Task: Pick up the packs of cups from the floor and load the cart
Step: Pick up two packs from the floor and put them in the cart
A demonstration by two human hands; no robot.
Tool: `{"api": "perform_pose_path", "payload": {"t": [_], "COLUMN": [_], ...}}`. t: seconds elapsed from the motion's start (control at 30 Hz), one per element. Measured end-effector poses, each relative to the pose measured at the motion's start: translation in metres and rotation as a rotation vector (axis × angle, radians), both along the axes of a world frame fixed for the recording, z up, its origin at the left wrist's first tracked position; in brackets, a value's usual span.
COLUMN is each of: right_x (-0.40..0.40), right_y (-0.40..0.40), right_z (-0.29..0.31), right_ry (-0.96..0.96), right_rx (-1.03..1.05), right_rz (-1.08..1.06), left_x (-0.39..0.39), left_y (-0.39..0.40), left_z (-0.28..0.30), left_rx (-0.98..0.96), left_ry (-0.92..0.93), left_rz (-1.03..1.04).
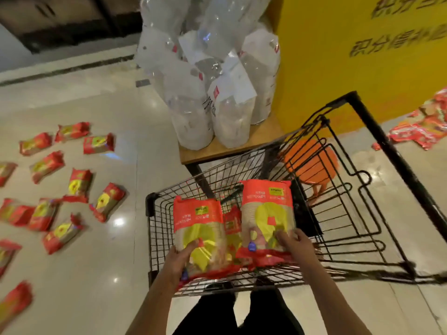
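Observation:
I stand over a black wire cart [154,206]. My left hand [180,258] grips the near end of a red and yellow pack of cups [197,221] held above the basket. My right hand [294,243] grips a second pack of cups [267,209] beside it. Between the two, a third pack [232,222] lies lower inside the cart, partly hidden. Several more packs [77,186] lie scattered on the tiled floor to my left.
A wooden table [229,147] with tall clear plastic bags of cups [193,110] stands just beyond the cart. Behind it is a yellow wall [338,68]. An orange stool [312,163] shows through the cart's far side. More red packs [420,126] lie at far right.

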State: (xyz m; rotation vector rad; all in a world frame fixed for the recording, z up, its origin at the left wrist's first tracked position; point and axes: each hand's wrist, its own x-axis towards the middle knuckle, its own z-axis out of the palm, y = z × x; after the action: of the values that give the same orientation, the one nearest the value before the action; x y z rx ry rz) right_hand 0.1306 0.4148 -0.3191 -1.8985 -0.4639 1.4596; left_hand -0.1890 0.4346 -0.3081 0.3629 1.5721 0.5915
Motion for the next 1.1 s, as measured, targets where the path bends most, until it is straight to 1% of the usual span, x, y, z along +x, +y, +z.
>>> {"api": "perform_pose_path", "payload": {"t": [0.1, 0.13, 0.23, 0.27, 0.37, 0.43, 0.5, 0.57, 0.63, 0.73, 0.8, 0.97, 1.1], "right_x": [0.012, 0.014, 0.018, 0.016, 0.014, 0.019, 0.026, 0.035, 0.041, 0.041, 0.039, 0.032, 0.030], "right_y": [0.018, 0.023, 0.032, 0.033, 0.041, 0.048, 0.052, 0.048, 0.040, 0.033, 0.032, 0.033, 0.027], "right_z": [-0.043, -0.057, -0.106, -0.120, -0.162, -0.189, -0.210, -0.223, -0.229, -0.229, -0.228, -0.231, -0.242], "right_ry": [-0.026, -0.039, -0.066, -0.074, -0.120, -0.158, -0.173, -0.176, -0.192, -0.232, -0.234, -0.320, -0.369], "right_rx": [-0.060, -0.094, -0.192, -0.222, -0.272, -0.291, -0.340, -0.371, -0.397, -0.393, -0.405, -0.390, -0.399], "right_rz": [-0.018, -0.005, 0.022, 0.033, 0.077, 0.144, 0.209, 0.247, 0.230, 0.201, 0.224, 0.305, 0.364], "left_x": [-0.013, -0.016, -0.032, -0.035, -0.040, -0.046, -0.052, -0.064, -0.070, -0.080, -0.088, -0.099, -0.119], "left_y": [-0.006, -0.004, 0.006, 0.009, 0.014, 0.019, 0.024, 0.021, 0.017, 0.011, 0.009, 0.011, -0.002], "left_z": [-0.032, -0.043, -0.093, -0.110, -0.163, -0.196, -0.218, -0.235, -0.243, -0.252, -0.254, -0.264, -0.300], "left_rx": [-0.106, -0.145, -0.160, -0.176, -0.176, -0.165, -0.180, -0.184, -0.232, -0.209, -0.220, -0.185, -0.180], "left_ry": [0.041, 0.055, 0.086, 0.127, 0.140, 0.125, 0.104, 0.084, 0.117, 0.132, 0.133, 0.090, 0.052], "left_rz": [0.121, 0.120, 0.142, 0.143, 0.111, 0.103, 0.061, 0.062, 0.050, -0.075, -0.159, -0.240, -0.309]}}
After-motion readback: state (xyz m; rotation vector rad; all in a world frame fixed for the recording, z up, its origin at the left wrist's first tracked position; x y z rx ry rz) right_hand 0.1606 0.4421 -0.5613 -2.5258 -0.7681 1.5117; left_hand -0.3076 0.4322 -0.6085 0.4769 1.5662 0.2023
